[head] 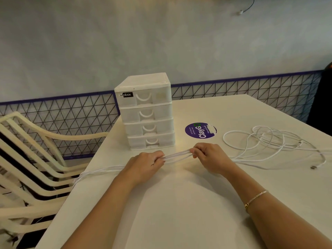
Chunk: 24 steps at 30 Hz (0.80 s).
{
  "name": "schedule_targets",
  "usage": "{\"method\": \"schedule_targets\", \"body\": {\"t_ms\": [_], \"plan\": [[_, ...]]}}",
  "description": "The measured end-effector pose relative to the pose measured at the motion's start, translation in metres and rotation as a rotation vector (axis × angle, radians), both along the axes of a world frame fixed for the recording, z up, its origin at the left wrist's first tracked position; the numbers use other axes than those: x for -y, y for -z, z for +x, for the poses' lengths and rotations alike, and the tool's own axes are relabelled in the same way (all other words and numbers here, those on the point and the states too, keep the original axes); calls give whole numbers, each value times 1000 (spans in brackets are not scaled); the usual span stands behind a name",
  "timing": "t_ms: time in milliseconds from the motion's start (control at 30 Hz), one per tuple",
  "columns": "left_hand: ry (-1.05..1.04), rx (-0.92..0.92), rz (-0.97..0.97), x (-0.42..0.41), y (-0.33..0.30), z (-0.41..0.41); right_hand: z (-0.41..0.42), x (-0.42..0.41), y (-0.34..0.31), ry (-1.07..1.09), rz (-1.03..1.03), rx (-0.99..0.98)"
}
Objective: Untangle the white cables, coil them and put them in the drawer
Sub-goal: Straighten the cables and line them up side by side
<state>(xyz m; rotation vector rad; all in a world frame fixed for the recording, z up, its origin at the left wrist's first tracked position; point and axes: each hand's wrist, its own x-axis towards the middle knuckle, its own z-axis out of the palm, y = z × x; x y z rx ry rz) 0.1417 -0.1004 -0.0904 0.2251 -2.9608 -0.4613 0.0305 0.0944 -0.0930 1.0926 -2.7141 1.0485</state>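
both hands (145, 163) on cables (177, 156), perhaps near table edge (93, 169)

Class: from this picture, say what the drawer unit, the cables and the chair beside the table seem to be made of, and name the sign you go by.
Drawer unit: probably moulded plastic; its white frame is glossy and its drawer fronts are cloudy and translucent.
White cables: likely rubbery plastic sheathing; thin, smooth, lying in limp loops.
Chair: apparently cream plastic; curved, one-piece slats with a dull sheen.
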Motion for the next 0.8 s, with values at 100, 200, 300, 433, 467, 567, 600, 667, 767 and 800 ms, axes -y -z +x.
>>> {"method": "schedule_targets", "body": {"t_ms": [100,200,300,433,467,567,600,667,767,800], "plan": [[-46,21,-20,20,-2,13,-3,0,0,13,6,6],[-105,20,-49,37,-5,24,-3,2,0,13,31,1],[-170,-3,-67,50,-7,28,-2,5,0,9,40,-15],[-250,9,-138,64,-6,34,-3,4,1,17,49,0],[-271,22,-156,70,-5,36,-4,2,1,24,50,3],[-356,50,-150,95,-5,52,-7,-5,0,45,38,17],[-380,49,-153,104,-5,57,-7,-5,0,40,36,33],[-426,39,-193,115,-8,64,-6,-3,-1,18,39,65],[-489,15,-356,119,-13,62,-3,4,0,-19,45,88],[-519,34,-440,117,-14,60,-3,6,1,-33,57,93]]}}
